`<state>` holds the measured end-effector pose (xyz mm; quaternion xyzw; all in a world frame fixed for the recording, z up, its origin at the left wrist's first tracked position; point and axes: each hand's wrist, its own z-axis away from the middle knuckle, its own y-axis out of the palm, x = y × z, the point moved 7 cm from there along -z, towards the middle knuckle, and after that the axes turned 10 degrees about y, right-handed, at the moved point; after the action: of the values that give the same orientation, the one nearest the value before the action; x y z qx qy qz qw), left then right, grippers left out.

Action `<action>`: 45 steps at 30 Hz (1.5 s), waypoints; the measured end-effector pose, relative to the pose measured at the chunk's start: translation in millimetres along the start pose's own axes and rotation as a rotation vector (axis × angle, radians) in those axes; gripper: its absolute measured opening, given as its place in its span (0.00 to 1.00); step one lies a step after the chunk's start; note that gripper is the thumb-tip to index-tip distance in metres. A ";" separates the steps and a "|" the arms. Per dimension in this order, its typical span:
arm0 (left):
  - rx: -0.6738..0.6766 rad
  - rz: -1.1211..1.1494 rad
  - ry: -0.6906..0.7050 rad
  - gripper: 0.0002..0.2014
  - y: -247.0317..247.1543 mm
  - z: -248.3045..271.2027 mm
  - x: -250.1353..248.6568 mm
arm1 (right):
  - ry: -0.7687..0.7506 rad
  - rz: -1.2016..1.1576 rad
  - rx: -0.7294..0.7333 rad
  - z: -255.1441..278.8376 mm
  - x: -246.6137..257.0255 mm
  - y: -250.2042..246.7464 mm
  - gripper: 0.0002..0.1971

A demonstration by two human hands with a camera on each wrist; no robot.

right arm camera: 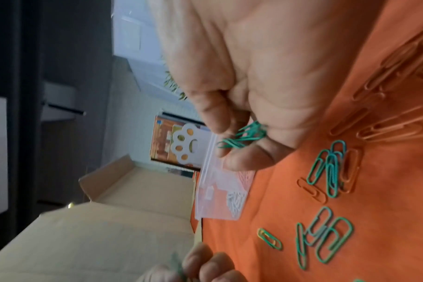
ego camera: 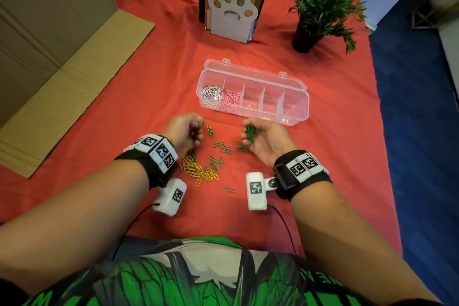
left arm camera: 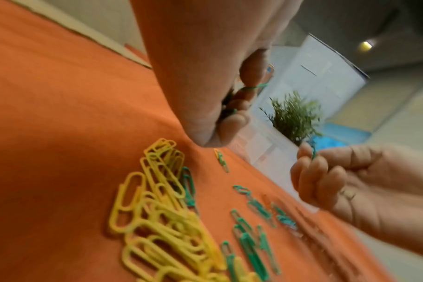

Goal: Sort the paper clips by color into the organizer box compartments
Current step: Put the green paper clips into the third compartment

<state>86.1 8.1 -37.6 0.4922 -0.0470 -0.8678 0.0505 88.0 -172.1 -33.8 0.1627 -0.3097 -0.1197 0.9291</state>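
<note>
A clear organizer box lies open on the red cloth, with white clips in its leftmost compartment and pink clips in the one beside it. My right hand holds a bunch of green clips, also seen as green clips in curled fingers. My left hand is curled round a few green clips. Between the hands lie loose green clips and a yellow pile. Orange clips blend into the cloth.
A flattened cardboard box lies at the left. A paw-shaped bookend with books and a potted plant stand behind the organizer. The cloth ends at a blue floor on the right.
</note>
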 end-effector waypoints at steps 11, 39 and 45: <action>0.015 -0.755 0.291 0.07 14.5 -1.3 6.7 | -0.317 1.269 -0.530 0.1 4.6 -14.3 0.03; 0.118 0.301 -0.111 0.09 32.2 17.8 13.3 | 0.152 -0.185 0.028 10.7 -19.0 -28.3 0.11; -0.063 -0.658 0.226 0.13 27.3 -1.4 4.4 | 0.012 0.435 -0.313 0.4 -9.2 -30.2 0.07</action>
<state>86.2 -19.6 -38.5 0.5720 0.1472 -0.7786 -0.2120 76.8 -197.0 -49.8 -0.0527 -0.3098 0.0372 0.9486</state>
